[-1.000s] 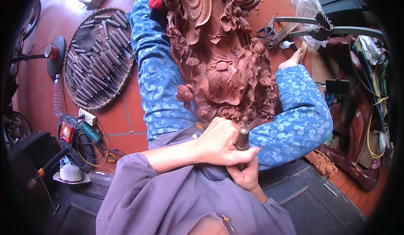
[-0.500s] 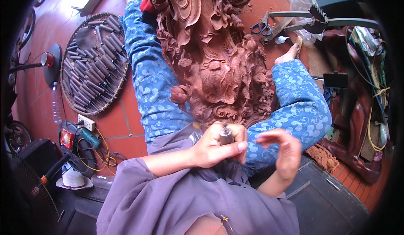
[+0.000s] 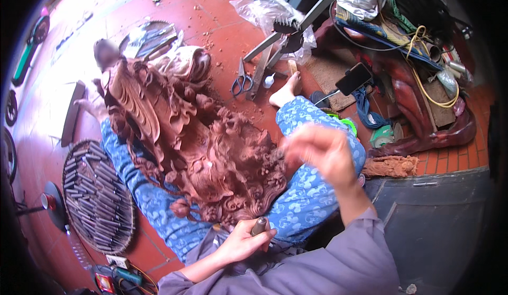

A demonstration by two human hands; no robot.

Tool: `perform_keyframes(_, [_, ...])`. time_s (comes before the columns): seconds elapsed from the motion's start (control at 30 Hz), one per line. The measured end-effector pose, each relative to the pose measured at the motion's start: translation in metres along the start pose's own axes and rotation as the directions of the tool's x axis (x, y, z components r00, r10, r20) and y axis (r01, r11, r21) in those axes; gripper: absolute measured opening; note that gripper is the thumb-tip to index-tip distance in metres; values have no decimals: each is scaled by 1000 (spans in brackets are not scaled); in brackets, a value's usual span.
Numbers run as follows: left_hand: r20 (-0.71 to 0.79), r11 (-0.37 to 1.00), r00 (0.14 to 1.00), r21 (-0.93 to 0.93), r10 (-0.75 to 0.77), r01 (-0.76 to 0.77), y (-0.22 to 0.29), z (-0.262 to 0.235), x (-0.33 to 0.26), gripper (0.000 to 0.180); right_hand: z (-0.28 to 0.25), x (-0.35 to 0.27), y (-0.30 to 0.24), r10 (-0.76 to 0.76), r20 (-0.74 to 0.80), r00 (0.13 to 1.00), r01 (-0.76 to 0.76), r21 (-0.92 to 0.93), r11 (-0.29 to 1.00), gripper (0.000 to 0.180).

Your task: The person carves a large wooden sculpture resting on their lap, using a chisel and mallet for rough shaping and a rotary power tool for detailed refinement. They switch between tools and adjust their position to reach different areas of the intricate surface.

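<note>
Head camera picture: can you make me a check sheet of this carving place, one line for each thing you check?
Surface: red tiled floor, with wood chips scattered on it.
Job's things: big reddish-brown wood carving lying across the person's blue-patterned trousers; chisel with a dark handle.
Clutter: round woven tray of carving tools, scissors, clear plastic bag, small carved piece.
Hands: left hand shut around the chisel by the carving's near edge; right hand raised, blurred, holding nothing that can be seen.
Cables: yellow cord over the dark carved furniture; wires by the power tool.
Surroundings: phone on a stand, bare foot.
</note>
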State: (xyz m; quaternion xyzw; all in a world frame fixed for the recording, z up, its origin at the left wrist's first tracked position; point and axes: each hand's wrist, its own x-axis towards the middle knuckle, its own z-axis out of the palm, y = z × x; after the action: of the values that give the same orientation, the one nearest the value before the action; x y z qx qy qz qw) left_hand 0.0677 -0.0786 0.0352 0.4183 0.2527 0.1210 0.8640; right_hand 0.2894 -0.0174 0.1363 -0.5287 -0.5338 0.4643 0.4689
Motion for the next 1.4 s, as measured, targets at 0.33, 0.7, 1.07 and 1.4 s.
perform_keyframes(0.33, [-141, 997, 987, -22, -72, 70, -7, -25, 21, 29, -137, 193, 94, -514, -514, 687, 239, -508, 828, 15])
perform_keyframes(0.7, [-220, 999, 974, -26, -50, 46, -5, -35, 33, 27, -176, 268, 151, -760, -224, 610, 56, -945, 324, 16])
perform_keyframes(1.07, [-238, 998, 970, 0, -55, 57, -6, -31, 38, 28, -176, 271, 140, -811, -93, 578, 73, -984, 164, 9])
perform_keyframes(1.4, [-261, 1000, 965, -2, 19, -20, -13, -32, 28, 27, -56, 131, 21, -280, -120, 952, 271, -89, 959, 18])
